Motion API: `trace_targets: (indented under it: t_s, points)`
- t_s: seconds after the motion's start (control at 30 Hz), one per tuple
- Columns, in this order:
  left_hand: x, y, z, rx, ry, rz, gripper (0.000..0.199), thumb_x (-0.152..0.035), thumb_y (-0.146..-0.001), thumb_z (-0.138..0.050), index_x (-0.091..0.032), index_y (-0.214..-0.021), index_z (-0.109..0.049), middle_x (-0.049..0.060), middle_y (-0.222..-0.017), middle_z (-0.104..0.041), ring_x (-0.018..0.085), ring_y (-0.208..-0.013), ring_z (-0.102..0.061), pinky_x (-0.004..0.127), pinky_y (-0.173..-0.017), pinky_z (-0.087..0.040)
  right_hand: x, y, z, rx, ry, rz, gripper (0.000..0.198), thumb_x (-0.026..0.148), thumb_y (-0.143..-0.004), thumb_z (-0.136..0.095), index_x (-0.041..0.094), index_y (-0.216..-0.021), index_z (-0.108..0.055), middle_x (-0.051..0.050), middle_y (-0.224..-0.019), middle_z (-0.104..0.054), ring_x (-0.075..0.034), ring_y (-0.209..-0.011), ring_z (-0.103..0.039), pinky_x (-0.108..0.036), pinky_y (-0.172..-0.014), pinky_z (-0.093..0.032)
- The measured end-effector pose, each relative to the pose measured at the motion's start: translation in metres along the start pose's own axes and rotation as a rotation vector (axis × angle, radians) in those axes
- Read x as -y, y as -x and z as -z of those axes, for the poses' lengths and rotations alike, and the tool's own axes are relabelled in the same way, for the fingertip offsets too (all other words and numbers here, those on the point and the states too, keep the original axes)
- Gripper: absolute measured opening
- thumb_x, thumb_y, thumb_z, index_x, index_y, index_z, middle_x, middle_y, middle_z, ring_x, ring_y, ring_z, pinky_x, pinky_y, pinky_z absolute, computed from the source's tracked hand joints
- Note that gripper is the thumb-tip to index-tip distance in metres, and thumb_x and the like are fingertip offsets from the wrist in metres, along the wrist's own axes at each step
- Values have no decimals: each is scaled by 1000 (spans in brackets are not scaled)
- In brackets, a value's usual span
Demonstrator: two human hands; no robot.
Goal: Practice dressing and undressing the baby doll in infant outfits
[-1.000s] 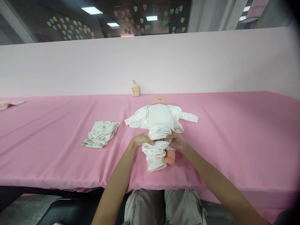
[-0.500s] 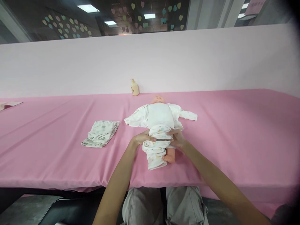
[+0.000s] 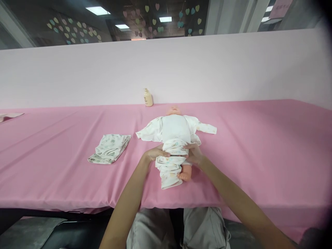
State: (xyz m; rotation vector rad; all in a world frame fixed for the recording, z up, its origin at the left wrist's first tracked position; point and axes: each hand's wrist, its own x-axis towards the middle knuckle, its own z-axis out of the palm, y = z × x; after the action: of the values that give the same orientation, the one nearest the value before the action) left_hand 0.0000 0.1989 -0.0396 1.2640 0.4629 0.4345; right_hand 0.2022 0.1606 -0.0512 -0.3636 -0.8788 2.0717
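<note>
A baby doll (image 3: 174,110) lies on its back with its head toward the wall, in a white top (image 3: 176,127) whose printed sleeves spread to both sides. White printed baby pants (image 3: 169,172) are bunched around its hips and legs; one bare foot (image 3: 185,175) sticks out beside the cloth. My left hand (image 3: 156,153) is closed on the left side of the bunched pants at hip height, thumb on top. On the opposite side my right hand (image 3: 193,153) pinches the cloth, its fingertips partly tucked from sight.
The doll rests on a pink-covered table (image 3: 246,155). To its left lies a folded printed cloth (image 3: 110,148). A cream pump bottle (image 3: 148,98) stands by the white wall (image 3: 220,69). Another pale cloth (image 3: 10,116) sits at the far left. My knees are under the front edge.
The whole scene has shifted slightly left in view. Both hands keep their hold on the pants at the doll's hips, with little visible movement.
</note>
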Motion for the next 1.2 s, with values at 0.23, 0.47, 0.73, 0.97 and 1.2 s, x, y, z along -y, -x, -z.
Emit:
trace_targets:
  t_s: [0.23,0.47,0.73,0.97,1.2]
  points:
    - [2,1,2,-18,13,11,72,-25,-54,-82,-9,-120,-57,18,-108,-68,30,-98,-65,34,-79,-51,0,-3,3,20,-10,9,27,17,-63,-61,17,-89,-54,7,-51,-46,-8,-39,-29,-25,-44,-32]
    - [2,3,2,-39,10,23,71,-24,-55,-81,-8,-120,-57,18,-112,-66,29,-98,-65,32,-77,-52,1,-4,2,59,-12,-2,29,17,-64,-62,16,-92,-54,6,-51,-48,-8,-39,-30,-25,-44,-31]
    - [-1,3,-3,-29,-2,10,70,-24,-54,-81,-8,-118,-58,17,-108,-68,29,-95,-66,33,-76,-51,0,-2,0,49,44,5,27,18,-66,-63,15,-92,-56,6,-51,-50,-9,-40,-35,-27,-47,-38]
    - [-23,7,-22,-198,-295,-34,59,-15,-61,-73,-13,-117,-58,10,-113,-66,26,-102,-61,34,-85,-49,3,5,6,0,405,16,53,15,-56,-79,17,-105,-58,2,-69,-62,-16,-66,-57,-32,-66,-48]
    - [-15,-4,-33,-580,-874,-346,51,-13,-68,-61,-19,-119,-55,4,-108,-66,23,-96,-61,31,-85,-46,9,17,-2,-349,795,335,33,28,-79,-63,20,-111,-58,-6,-101,-63,-19,-90,-60,-38,-85,-48]
